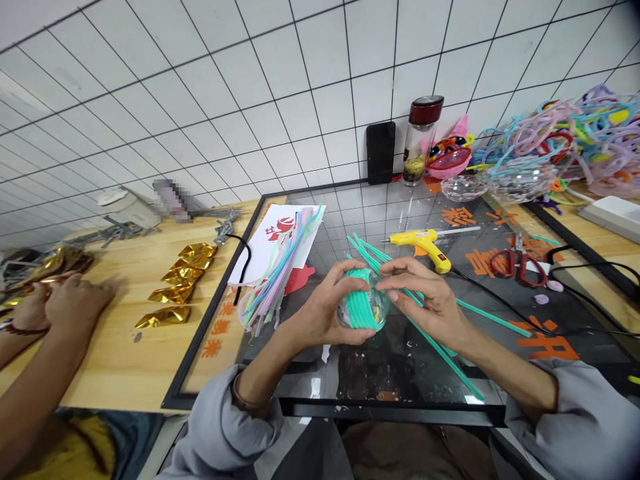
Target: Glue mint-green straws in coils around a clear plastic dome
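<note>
In my left hand [333, 303] is a small clear rounded plastic container [381, 313], wrapped in rows of green pipe cleaner [359, 308]. The thumb and fingers curl around its sides. My right hand [425, 293] is at the container's right edge, thumb and fingertips drawn close together there; what lies between them, if anything, is too small to make out. Loose green pipe cleaners [465, 380] lie on the dark glass top beneath and beside my right hand. Just beyond them rests a yellow hot glue gun [417, 241] with a glue stick in its back.
Red-handled scissors [517, 267] and a black cable lie at right. Pastel pipe cleaners [283, 270] rest on white paper. Against the wall stand a phone [381, 152] and a glass bottle [419, 143]. Another person's hands [75, 300] are at left, near folded gold pieces [183, 277].
</note>
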`<state>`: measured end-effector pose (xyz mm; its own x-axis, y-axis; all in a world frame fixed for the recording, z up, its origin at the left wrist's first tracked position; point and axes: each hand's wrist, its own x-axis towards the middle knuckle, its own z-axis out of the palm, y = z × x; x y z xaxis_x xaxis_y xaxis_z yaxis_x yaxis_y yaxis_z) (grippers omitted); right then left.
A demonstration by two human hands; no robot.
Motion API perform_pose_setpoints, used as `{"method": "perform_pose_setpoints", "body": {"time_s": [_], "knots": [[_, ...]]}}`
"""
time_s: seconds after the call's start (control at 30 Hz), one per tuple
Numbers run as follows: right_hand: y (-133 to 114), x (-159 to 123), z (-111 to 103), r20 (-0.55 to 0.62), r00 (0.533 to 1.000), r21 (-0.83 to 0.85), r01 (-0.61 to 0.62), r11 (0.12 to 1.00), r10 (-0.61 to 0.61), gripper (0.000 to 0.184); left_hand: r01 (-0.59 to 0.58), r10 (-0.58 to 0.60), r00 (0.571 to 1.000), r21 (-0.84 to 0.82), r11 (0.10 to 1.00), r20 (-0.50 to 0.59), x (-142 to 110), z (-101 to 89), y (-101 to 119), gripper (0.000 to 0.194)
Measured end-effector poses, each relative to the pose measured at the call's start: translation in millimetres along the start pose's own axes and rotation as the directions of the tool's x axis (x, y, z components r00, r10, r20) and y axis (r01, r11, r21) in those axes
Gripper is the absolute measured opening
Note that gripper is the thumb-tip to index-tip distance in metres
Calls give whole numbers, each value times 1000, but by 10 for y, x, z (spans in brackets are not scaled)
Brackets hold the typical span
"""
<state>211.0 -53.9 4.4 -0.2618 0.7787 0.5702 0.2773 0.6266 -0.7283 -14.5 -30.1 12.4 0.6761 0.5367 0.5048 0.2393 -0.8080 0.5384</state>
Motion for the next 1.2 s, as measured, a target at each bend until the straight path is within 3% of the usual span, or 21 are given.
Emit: {"method": "perform_pose_setpoints", "body": {"time_s": [0.23,0.4,0.5,0.63,0.73,0.97,1.2], "knots": [[164,65,-107,-230,968,-145,-139,980,103,15,21,-21,1000,-9,1000,24,3,-30,-13,68],[319,86,-212,-220,966,-413,-221,884,139,20,13,-13,1000,15,1000,26,-17,-15,-36,83],[410,124,-311,-228,953,-662,-303,685,202,26,26,-28,998,45,999,47,-18,-8,-15,81],[501,216,-408,-276,870,-847,-421,326,408,39,39,-44,997,83,996,67,-6,-14,18,81],[554,297,-391,-248,802,-883,-418,214,544,52,59,-65,995,80,995,72,-1,-23,2,79],[636,471,-300,-344,655,-808,-572,143,673,64,99,-101,994,40,994,47,-9,-21,-75,78],[692,499,-394,-390,628,-743,-647,173,673,48,131,-130,991,1,991,27,1,-2,-86,76]]}}
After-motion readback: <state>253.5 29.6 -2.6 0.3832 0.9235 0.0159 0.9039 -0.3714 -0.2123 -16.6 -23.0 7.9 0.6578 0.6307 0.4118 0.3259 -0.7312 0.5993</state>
